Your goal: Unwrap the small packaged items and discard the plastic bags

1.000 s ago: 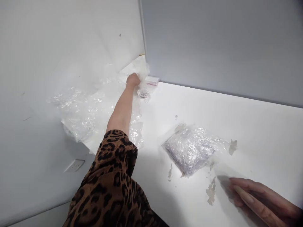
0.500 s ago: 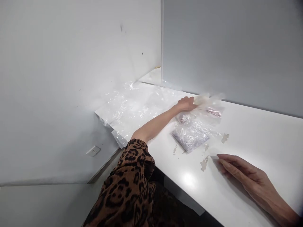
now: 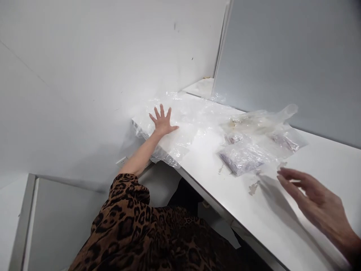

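Observation:
My left hand (image 3: 162, 123) lies flat with fingers spread on a clear crinkled plastic sheet (image 3: 183, 107) at the far left end of the table. Nothing is in its grasp. Over the right part of the table hovers my right hand (image 3: 316, 195), loosely curved, its thumb and fingers slightly apart and no object visible between them. Just beyond its fingertips is a clear plastic packet (image 3: 244, 158) with purplish contents. Behind that packet lie a heap of translucent plastic bags (image 3: 256, 122) and another clear bag with something reddish in it (image 3: 287, 141).
The white table (image 3: 318, 154) runs against a grey partition (image 3: 293, 64) and a white wall (image 3: 98, 56). Worn patches (image 3: 254, 187) mark its top. A wall socket (image 3: 122, 162) sits below the table's left end.
My left hand has left the translucent bags and moved left onto the plastic sheet, its fingers now spread. My right hand has lifted a little. The view has shifted.

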{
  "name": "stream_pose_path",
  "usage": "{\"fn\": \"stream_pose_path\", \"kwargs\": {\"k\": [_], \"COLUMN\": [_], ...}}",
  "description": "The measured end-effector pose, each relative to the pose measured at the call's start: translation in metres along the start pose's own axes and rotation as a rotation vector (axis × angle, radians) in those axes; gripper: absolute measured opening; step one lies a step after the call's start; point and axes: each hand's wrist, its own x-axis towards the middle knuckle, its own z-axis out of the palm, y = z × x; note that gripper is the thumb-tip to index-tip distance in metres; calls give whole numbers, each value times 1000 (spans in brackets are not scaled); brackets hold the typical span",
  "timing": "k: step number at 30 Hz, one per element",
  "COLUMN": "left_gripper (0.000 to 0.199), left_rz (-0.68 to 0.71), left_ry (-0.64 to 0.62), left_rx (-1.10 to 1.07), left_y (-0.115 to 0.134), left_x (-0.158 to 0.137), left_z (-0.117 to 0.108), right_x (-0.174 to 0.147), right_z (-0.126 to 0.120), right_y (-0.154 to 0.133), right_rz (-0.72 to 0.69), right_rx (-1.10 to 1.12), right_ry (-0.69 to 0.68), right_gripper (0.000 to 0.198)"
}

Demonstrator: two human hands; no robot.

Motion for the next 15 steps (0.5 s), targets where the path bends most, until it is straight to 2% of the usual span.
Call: {"fn": "stream_pose_path", "kwargs": {"k": [2, 4, 6, 7, 9, 12, 13, 15], "left_gripper": [132, 139, 139, 136, 115, 61, 49, 40], "left_rz": [-116, -230, -303, -322, -324, -256, -229, -198], "left_ry": [31, -51, -140, -154, -132, -73, -52, -3], "left_rx": [-74, -168, -210, -200, -149, -107, -106, -123], "left_y": [-23, -38, -47, -49, -51, -57, -59, -63], "left_x": [1, 7, 16, 20, 27, 31, 31, 30], "left_z": [3, 6, 9, 11, 15, 25, 29, 36], "right_x": [35, 82, 132, 156, 196, 235, 242, 250], "right_z": [-1, 8, 28, 43, 78, 137, 156, 192], "right_y": [-28, -62, -97, -113, -143, -173, -179, -185], "right_rz": [-148, -265, -404, -427, -411, -266, -192, -92], "right_rx": [-135, -218, -319, -375, -502, -547, -526, -422], "right_ry": [32, 53, -5, -53, -137, -213, -241, -305], "right_gripper": [61, 78, 89, 92, 94, 102, 107, 117]}}
